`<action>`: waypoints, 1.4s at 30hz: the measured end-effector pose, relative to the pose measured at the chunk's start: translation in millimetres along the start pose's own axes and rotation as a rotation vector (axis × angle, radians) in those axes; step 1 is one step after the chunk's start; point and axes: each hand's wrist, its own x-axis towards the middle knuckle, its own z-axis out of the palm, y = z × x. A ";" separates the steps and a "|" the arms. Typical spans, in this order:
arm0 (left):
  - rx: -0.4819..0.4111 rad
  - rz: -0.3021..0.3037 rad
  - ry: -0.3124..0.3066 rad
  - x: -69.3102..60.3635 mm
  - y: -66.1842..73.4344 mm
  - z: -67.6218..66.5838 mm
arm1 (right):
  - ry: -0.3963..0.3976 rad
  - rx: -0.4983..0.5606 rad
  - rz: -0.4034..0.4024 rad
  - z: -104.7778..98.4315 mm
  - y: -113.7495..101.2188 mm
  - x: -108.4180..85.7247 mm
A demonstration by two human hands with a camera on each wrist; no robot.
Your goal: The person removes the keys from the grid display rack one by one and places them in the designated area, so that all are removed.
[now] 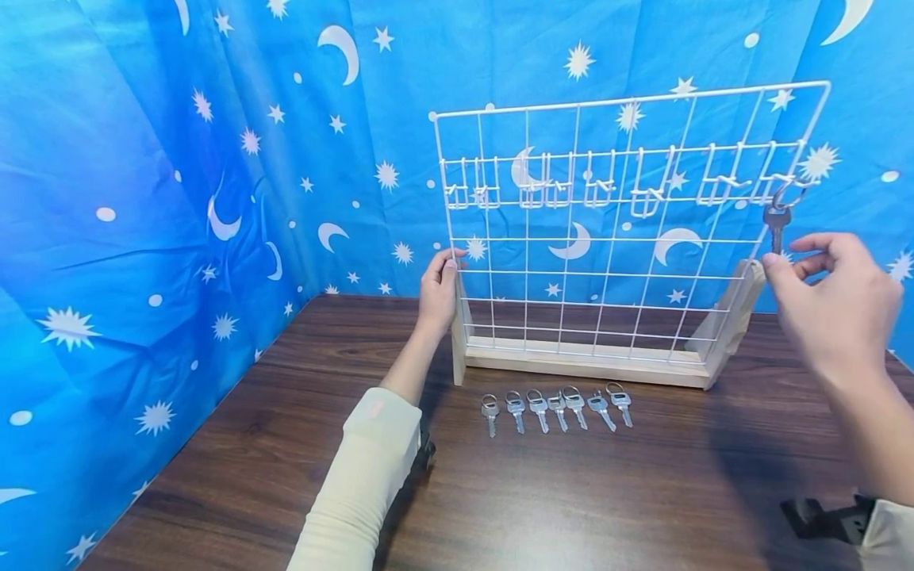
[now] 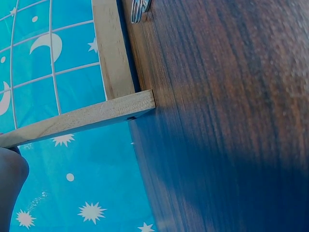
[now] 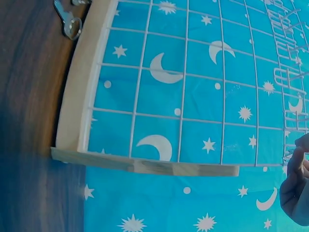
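Note:
A white wire grid rack (image 1: 564,274) stands in a wooden base (image 1: 585,365), with several white wire hooks (image 1: 648,194) hung along its upper part. My left hand (image 1: 438,295) grips the rack's left side; in the left wrist view it shows only as a dark shape beside the wooden upright (image 2: 77,120). At the rack's upper right, my right hand (image 1: 839,305) pinches a key (image 1: 777,222) by its blade, head upward. The key's ring (image 1: 789,193) is at the rightmost hook; whether it is over the hook I cannot tell. The right wrist view shows curled right fingers (image 3: 295,181).
Several silver keys with rings (image 1: 574,403) lie in a row on the dark wooden table (image 1: 543,492), in front of the base. A blue curtain (image 1: 385,214) with white moons and stars hangs behind and to the left.

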 end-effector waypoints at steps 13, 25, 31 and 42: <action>-0.004 0.004 -0.017 -10.8 35.6 -1.2 | -0.149 0.083 0.061 2.6 -5.6 25.4; 0.006 -0.001 -0.025 -9.6 34.4 -1.5 | -0.073 0.285 0.114 4.3 -4.8 25.0; 0.012 0.007 -0.020 -10.4 34.8 -2.2 | -0.094 0.325 0.142 -1.1 -6.8 21.3; 0.015 -0.005 -0.021 -10.6 35.3 -1.7 | -0.072 0.417 0.129 -9.1 -15.2 19.2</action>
